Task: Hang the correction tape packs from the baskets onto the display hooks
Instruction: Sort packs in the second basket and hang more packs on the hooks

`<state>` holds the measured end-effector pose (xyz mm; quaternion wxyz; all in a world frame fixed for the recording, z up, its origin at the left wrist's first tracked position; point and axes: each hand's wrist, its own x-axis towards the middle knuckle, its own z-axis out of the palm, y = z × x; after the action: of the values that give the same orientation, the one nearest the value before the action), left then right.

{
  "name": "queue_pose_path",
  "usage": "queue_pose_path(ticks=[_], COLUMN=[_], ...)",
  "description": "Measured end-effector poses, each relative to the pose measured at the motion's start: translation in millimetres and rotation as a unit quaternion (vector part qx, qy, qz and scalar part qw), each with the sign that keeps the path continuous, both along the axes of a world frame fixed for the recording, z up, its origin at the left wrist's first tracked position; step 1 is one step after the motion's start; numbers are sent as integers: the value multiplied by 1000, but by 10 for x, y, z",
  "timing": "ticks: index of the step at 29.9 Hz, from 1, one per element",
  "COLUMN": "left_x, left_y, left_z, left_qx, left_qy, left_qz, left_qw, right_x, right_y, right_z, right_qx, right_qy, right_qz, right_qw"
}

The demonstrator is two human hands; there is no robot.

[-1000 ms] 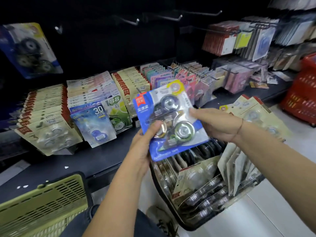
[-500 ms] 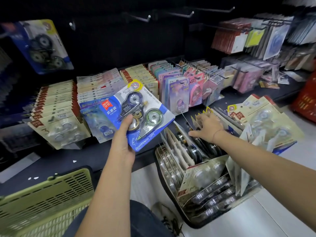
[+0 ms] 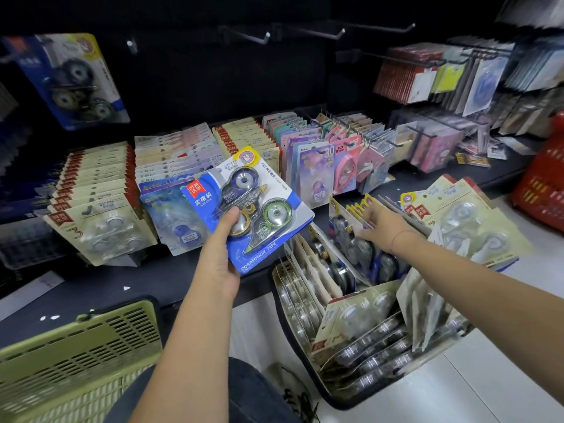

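Note:
My left hand [image 3: 221, 261] grips a blue correction tape pack [image 3: 253, 206] by its lower left corner, thumb across the blister, holding it tilted above the dark shelf edge. My right hand [image 3: 381, 228] reaches down into the black basket [image 3: 293, 355] and its fingers rest on the tops of upright blue packs [image 3: 354, 227] standing in it. The basket holds several more packs, blue and beige. One matching blue pack [image 3: 76, 83] hangs on a hook at the upper left. Bare display hooks [image 3: 259, 38] stick out of the dark back panel above.
Rows of beige and coloured packs [image 3: 100, 196] lie fanned on the dark shelf. A yellow-green basket [image 3: 76, 355] sits at the lower left and a red basket [image 3: 543, 190] at the right edge. More stationery hangs on hooks [image 3: 433, 77] at the upper right.
My right hand let go of the blue pack and dropped into the black basket. The left hand now holds the pack alone and has swung it left and tilted it.

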<state>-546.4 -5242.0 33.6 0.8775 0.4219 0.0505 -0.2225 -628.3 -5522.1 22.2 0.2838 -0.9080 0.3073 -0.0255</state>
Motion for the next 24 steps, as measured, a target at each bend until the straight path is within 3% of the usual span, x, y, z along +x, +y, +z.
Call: queue_pose_path(ticks=[8, 11, 18, 21, 24], left_x=[-46, -74, -65, -74, -90], left_y=[-18, -28, -72, -85, -110], left_z=[-7, -53, -176, -198, -172], left_qx=[11, 40, 90, 97, 99], left_qy=[-1, 0, 45, 48, 59], left_qz=[-23, -35, -35, -46, -52], left_qw=[1000, 999, 994, 993, 992], right_x=[-128, -156, -325, -454, -642], right_y=[-85, -57, 39, -69, -189], right_z=[162, 152, 210, 375, 665], right_qx=[-167, -160, -298, -215, -136], right_qy=[164, 139, 89, -42, -237], right_qz=[45, 13, 9, -17, -67], right_qw=[971, 977, 951, 976, 960])
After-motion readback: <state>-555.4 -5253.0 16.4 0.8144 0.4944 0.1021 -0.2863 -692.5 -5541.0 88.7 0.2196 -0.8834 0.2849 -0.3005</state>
